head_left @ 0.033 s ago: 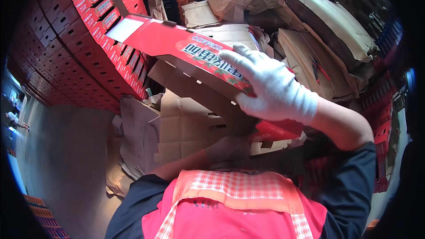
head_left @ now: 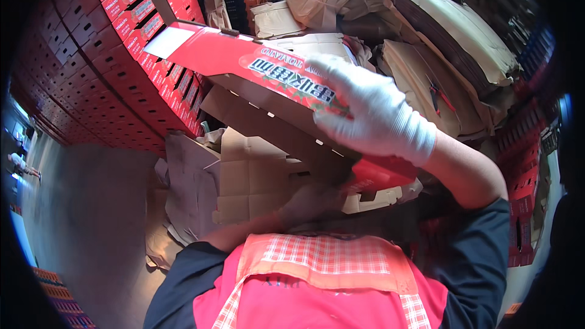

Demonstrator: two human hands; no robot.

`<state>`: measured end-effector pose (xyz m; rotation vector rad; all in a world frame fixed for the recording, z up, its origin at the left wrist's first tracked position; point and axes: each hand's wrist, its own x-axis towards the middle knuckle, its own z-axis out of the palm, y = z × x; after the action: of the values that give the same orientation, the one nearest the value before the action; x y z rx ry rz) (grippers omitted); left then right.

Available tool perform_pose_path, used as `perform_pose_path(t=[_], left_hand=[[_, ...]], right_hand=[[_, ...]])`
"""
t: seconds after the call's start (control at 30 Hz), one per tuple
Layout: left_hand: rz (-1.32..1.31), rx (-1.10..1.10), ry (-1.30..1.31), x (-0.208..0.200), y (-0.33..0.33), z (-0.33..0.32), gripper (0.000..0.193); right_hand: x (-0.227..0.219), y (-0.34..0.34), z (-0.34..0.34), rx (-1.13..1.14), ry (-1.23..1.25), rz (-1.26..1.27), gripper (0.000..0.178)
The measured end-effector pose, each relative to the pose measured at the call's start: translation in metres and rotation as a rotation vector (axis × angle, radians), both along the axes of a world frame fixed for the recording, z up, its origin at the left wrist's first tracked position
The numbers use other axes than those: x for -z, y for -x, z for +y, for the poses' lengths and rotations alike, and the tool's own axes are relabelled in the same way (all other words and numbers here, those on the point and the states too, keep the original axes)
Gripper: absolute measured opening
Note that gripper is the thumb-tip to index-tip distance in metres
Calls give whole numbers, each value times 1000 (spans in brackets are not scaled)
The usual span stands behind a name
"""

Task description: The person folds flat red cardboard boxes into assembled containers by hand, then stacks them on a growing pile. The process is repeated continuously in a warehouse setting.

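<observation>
A partly folded red cardboard carton (head_left: 219, 55) slants in front of me, its printed side up and its brown inside facing me. My right hand (head_left: 372, 106), in a white glove, grips the long red side panel, with fingers over the print and thumb at the lower edge. Below the carton, my left hand (head_left: 311, 204) is dark and blurred, close to a red end flap (head_left: 381, 173); its fingers cannot be made out. Under the carton lies a flat brown cardboard sheet (head_left: 250, 176) with creases and slots.
Tall stacks of red cartons (head_left: 122, 42) rise at the left. Brown paper-wrapped bundles (head_left: 451, 30) pile up at the far right, with red-handled pliers (head_left: 440, 97) lying on one. Grey floor (head_left: 91, 219) stretches to the left, where a distant person (head_left: 23, 164) stands.
The carton has shifted slightly left, along with my right hand. More of the red end flap shows at the lower right. My left hand has moved a little left.
</observation>
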<state>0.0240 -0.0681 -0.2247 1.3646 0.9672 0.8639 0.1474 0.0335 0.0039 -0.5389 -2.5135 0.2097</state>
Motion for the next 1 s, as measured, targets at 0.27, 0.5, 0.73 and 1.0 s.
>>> perform_pose_path(t=[0.27,0.5,0.73,1.0], left_hand=[[1010,-516,-1226,-171,30,16,92],[1131,-194,-1056,-194,58,70,97],[983,-106,-1018,-207,55,100,83],[898,-130,-972,-196,56,92,89]], right_hand=[[7,14,48,253,110,61,33],[12,-26,30,176,47,208,32],[-17,-47,44,359,15,-23,22],[8,-7,88,171,-441,-270,19]])
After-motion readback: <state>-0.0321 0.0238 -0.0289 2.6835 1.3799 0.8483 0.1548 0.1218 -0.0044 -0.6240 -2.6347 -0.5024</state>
